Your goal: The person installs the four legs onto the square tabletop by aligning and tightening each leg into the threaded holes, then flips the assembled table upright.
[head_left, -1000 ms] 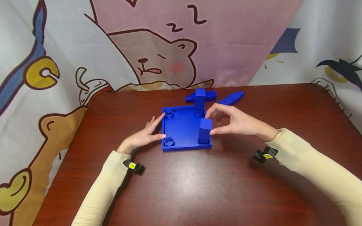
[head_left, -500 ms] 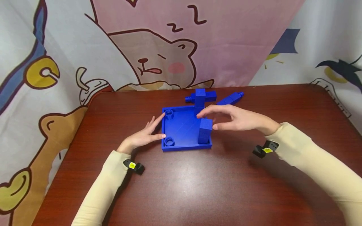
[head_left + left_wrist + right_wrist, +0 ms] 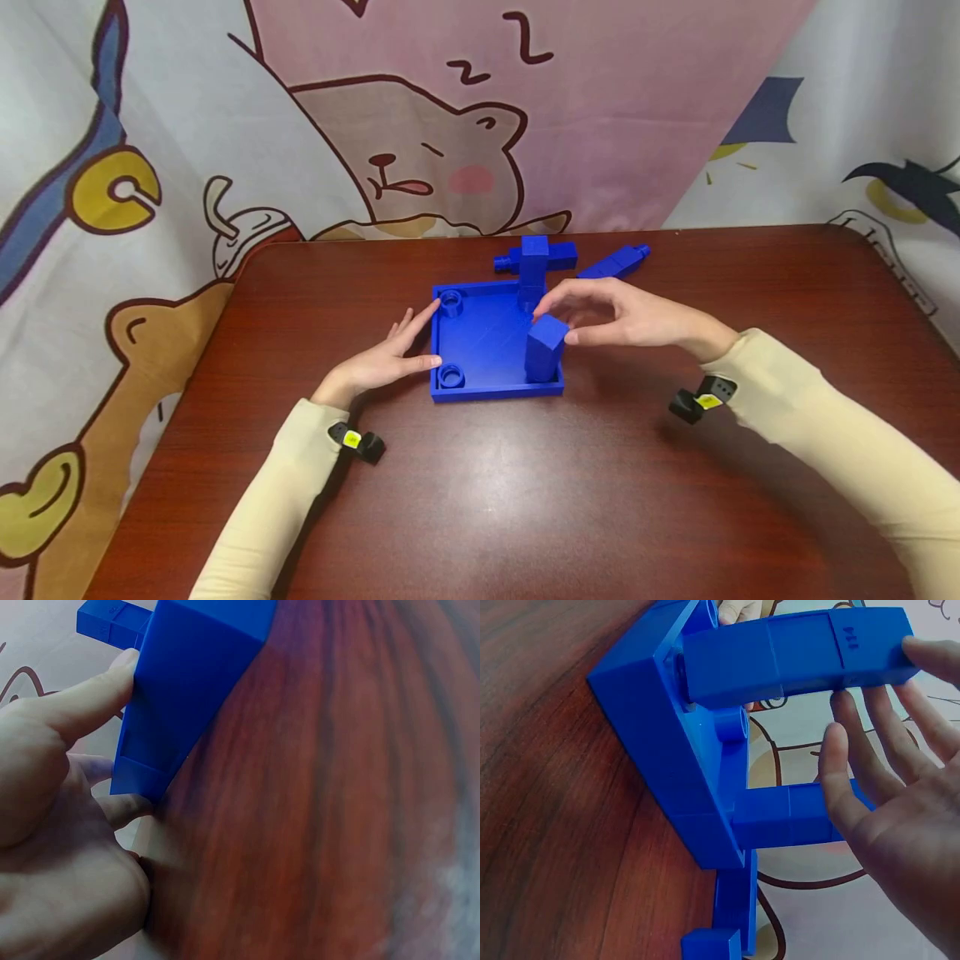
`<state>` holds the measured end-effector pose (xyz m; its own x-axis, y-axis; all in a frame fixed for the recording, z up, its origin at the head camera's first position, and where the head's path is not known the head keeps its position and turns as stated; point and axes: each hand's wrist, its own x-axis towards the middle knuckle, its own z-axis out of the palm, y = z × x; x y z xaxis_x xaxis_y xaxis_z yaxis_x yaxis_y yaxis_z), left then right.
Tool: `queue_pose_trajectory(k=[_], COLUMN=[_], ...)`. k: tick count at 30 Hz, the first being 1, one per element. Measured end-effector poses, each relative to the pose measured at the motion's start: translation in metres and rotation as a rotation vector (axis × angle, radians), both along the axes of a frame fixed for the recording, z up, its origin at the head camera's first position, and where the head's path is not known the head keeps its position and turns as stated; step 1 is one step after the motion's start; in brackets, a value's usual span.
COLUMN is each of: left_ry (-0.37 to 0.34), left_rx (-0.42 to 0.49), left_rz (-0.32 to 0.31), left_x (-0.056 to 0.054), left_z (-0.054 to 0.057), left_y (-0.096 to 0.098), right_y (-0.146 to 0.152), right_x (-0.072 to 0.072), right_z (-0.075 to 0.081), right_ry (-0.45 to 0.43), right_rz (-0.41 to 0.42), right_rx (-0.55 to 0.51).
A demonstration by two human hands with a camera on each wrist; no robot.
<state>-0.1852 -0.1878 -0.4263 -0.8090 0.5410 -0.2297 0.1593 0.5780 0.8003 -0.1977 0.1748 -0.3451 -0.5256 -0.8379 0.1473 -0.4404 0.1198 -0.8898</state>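
A blue square base with a raised rim lies on the table. My right hand pinches the top of the upright blue square leg at the base's near right corner. In the right wrist view, the thumb is on one side of this leg and fingertips are on the other. A second leg stands at the far right corner. Round sockets show at both left corners. My left hand rests against the left rim, thumb and forefinger extended along it; the base's wall fills the space beside them.
Two loose blue legs lie behind the base: one leg partly hidden by the far upright leg, the other leg slanted beyond my right hand. A printed cloth hangs along the back edge of the brown table.
My right hand let its fingers extend over the near leg, then closed on it again. The near leg has turned about its upright axis. The left hand stays in place.
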Motion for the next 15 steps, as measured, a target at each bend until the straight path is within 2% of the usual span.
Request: queue_pose_trajectory(k=[6,10,15], left_ry=[0.008,0.017,0.025], left_rx=[0.000,-0.004,0.001], left_rz=[-0.004,-0.009,-0.019], left_x=[-0.0003,-0.0004,-0.0007], left_z=[-0.0001,-0.0008,0.0002], left_y=[-0.0002,-0.0004,-0.0002], right_y=[-0.0022,-0.0023,-0.0016], right_x=[0.0014,0.0040,0.0062], right_z=[-0.0043,-0.0071,-0.0086], right_ry=[0.021,0.005,0.025], right_rz=[-0.106,-0.152,-0.192], right_rx=[0.006,0.002,0.004])
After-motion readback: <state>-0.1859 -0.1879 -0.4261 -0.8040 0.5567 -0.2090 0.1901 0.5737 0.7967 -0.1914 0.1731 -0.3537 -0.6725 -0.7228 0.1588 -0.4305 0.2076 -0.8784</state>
